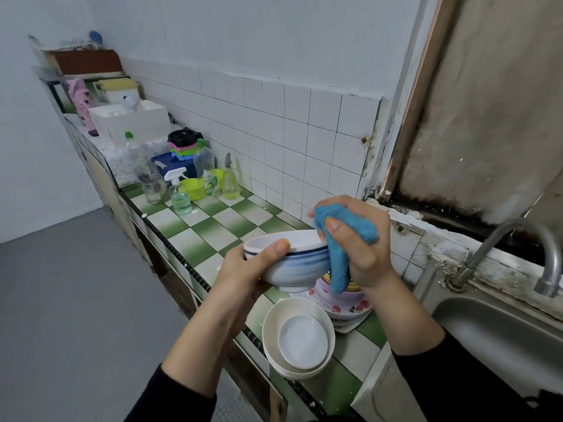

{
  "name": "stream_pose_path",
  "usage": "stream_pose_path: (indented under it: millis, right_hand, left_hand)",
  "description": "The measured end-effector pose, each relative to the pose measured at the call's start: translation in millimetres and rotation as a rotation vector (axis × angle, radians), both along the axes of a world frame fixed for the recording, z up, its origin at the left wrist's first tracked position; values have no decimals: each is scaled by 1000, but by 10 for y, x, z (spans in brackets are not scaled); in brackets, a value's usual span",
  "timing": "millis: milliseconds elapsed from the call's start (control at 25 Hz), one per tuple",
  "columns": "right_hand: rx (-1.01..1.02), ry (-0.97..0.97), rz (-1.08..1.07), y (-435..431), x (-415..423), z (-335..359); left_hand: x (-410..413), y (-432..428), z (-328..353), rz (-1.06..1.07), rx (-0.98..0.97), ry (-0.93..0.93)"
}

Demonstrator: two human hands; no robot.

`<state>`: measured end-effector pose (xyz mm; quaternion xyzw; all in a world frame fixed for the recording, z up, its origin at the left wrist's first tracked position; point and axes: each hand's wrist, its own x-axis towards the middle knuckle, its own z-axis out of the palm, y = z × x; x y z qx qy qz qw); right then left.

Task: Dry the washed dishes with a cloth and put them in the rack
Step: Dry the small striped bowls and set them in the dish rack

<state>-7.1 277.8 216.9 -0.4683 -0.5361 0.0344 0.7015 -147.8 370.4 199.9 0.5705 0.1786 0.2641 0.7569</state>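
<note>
My left hand [246, 269] grips a white bowl with blue stripes [300, 266] by its rim and side, holding it tilted above the counter. My right hand [356, 239] clutches a blue cloth [344, 236] against the bowl's right rim, and a tail of cloth hangs down past the bowl. Below the bowl, near the counter's front edge, a small white dish [303, 341] lies inside a stack of cream bowls [274, 336]. Behind these sit flowered plates [350, 307] with coloured bowls on top, partly hidden by the cloth. No rack is in view.
A green-and-white checked counter [195, 239] runs along the tiled wall. Spray bottles, a soap bottle [207, 172], a glass jar [154, 188] and a green tub stand at its far end. A steel sink [493, 333] with a curved tap [536, 257] lies to the right.
</note>
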Motion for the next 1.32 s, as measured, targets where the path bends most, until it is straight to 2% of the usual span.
stream_pose_path:
  millis: [120,200,280,320,400,440,480,600,760,880,960,1040,1120,1200,1240,1320]
  right_hand:
    - [-3,392,50,61,44,182]
    - [39,475,76,87,88,334]
    - [-57,381,112,103,49,453]
    - [-214,243,76,104,14,461]
    - [-646,-256,-62,116,-38,347]
    - [-770,-458,-124,111,-71,278]
    - [-790,-539,-159,98,-107,228]
    - [-640,-408,-190,2,-187,183]
    - [-729,-582,-23,-75,-206,254]
    - [-700,-553,-228,-64,-224,248]
    - [-618,-416,-264,-10,-313,185]
    - [-630,-199,6,18,-355,179]
    - [-719,-172,305,-44,-326,265]
    - [-801,-351,393,-115,-240,390]
    - [-786,-546,318,-129,-184,416]
    - [-650,-954,19,-97,-105,404]
  left_hand:
    - [-27,20,-30,130,163,30]
    - [-42,0,-42,204,383,147]
    - [-63,-37,-35,239,530,216]
    - [-73,-49,-24,252,549,199]
    - [-98,-54,-3,271,598,151]
    - [-113,-62,11,276,644,147]
    - [-131,-70,19,283,696,146]
    - [-168,-92,25,368,795,166]
    - [-190,-62,14,437,943,116]
    - [-201,-89,23,387,1030,41]
    - [-226,-66,23,364,1061,6]
    - [-265,5,9,365,1065,-13]
    - [-332,65,11,369,1055,-12]
    - [-382,86,7,370,1083,-13]
    - [-396,85,-3,376,1089,-9]
    - [-416,62,-16,392,1050,4]
